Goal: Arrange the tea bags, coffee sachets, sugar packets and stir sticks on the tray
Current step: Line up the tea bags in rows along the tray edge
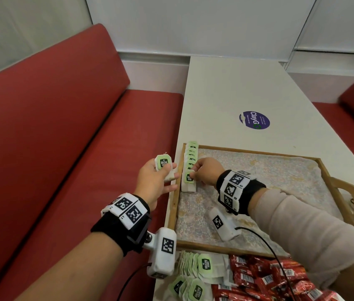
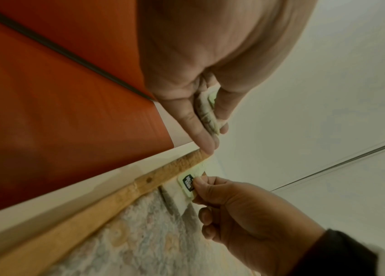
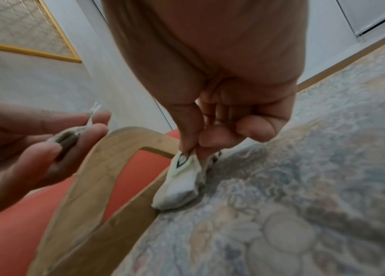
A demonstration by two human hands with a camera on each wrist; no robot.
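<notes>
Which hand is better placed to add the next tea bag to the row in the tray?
Probably the right hand: it is already inside the tray, pinching the nearest bag of the row. The left hand holds spare tea bags outside the rim, so it can feed them across.

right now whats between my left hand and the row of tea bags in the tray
In the head view, only the tray's wooden side rail separates the left hand from the row of tea bags; the right hand pinches the nearest one.
</notes>
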